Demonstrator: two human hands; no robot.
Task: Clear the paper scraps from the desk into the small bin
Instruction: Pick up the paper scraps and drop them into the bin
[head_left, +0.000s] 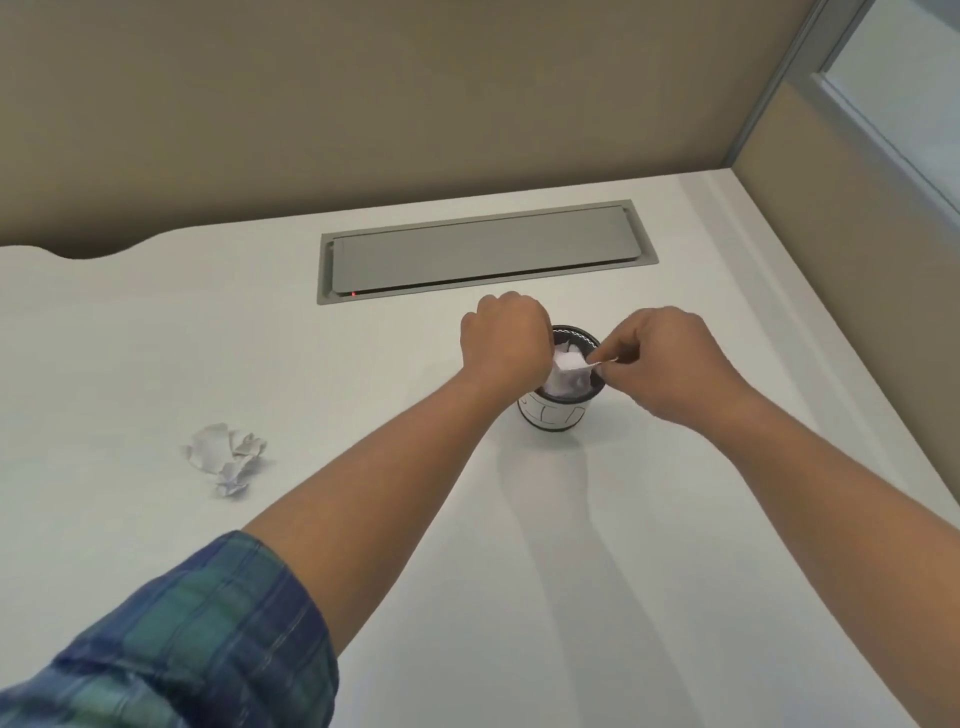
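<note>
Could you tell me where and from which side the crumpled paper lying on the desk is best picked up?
Come from above and close the fingers across the crumpled paper at its bulky far wad, not the thin tail nearer you. It lies loose on the flat desk with nothing beside it, so a top grasp should gather it whole.

Smooth matt desk (156, 364); rough crumpled paper scrap (226, 457) left; dull metal hatch (483, 254) far; plaid cloth sleeve (182, 639) near.
</note>
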